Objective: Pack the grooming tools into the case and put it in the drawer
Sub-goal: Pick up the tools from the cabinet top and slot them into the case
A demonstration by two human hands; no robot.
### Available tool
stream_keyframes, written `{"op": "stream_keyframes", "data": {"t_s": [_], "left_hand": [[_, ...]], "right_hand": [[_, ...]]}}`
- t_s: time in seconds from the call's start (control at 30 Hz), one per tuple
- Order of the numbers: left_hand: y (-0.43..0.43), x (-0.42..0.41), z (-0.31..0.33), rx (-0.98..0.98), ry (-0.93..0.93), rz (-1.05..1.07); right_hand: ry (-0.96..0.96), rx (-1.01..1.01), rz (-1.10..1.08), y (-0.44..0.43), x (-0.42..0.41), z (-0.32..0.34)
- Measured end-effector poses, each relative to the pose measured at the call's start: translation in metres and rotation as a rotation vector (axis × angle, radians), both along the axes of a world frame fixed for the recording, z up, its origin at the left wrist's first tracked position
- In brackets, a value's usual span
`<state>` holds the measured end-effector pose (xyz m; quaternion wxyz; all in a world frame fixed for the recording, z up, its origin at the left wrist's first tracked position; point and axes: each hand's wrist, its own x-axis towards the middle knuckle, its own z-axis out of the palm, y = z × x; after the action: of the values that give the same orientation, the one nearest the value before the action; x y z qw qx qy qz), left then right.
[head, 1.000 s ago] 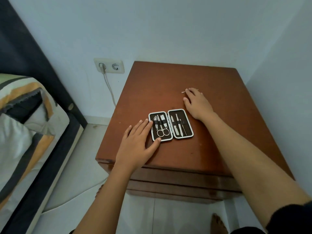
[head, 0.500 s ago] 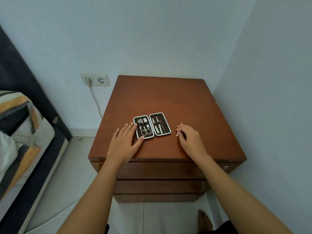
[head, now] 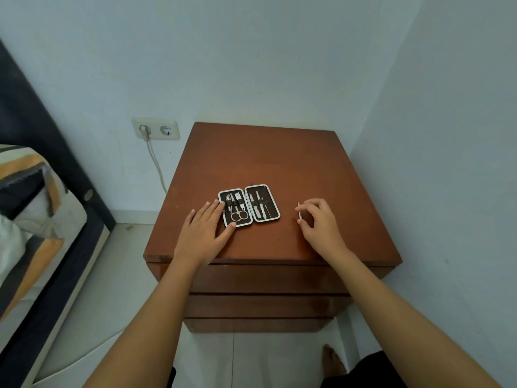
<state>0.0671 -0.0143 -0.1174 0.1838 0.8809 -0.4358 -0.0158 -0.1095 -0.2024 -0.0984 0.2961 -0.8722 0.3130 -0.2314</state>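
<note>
A small dark-lined grooming case with a pale rim (head: 249, 205) lies opened flat on the top of the reddish-brown wooden nightstand (head: 268, 163), its two halves side by side, each half's long axis running from the nightstand's front edge toward the wall, tilted slightly left at the far end. The left half holds small silver scissors (head: 238, 214) with the finger rings toward the front, plus a clipper-like tool; the right half holds three slim metal tools lying along the same axis under an elastic strap. The left hand (head: 202, 233) rests flat and spread on the nightstand, fingertips touching the case's left edge, gripping nothing. The right hand (head: 319, 222), to the right of the case and apart from it, pinches a thin pale metal tool (head: 299, 210) between thumb and fingers, standing nearly upright. The nightstand's drawer fronts (head: 265, 278) below the top are closed
</note>
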Motion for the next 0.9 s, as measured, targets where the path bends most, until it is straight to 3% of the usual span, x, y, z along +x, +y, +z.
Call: {"op": "stream_keyframes", "data": {"t_s": [0.2,0.4,0.47,0.63,0.9], "left_hand": [[0.000,0.001,-0.001,-0.006,0.003,-0.006],[0.000,0.002,-0.001,0.005,0.002,-0.006],[-0.001,0.002,-0.002,0.003,0.000,-0.006],[0.000,0.003,-0.003,-0.003,-0.007,-0.009],[0.000,0.001,0.000,0.010,0.005,-0.007]], "right_hand": [[0.093,0.007,-0.208,0.004,0.002,-0.001],[0.243,0.024,-0.261,0.007,0.016,0.004],[0.249,0.028,-0.254,0.008,0.018,0.006],[0.053,0.122,-0.145,0.013,0.020,0.008],[0.075,-0.070,0.000,0.026,0.030,0.003]]}}
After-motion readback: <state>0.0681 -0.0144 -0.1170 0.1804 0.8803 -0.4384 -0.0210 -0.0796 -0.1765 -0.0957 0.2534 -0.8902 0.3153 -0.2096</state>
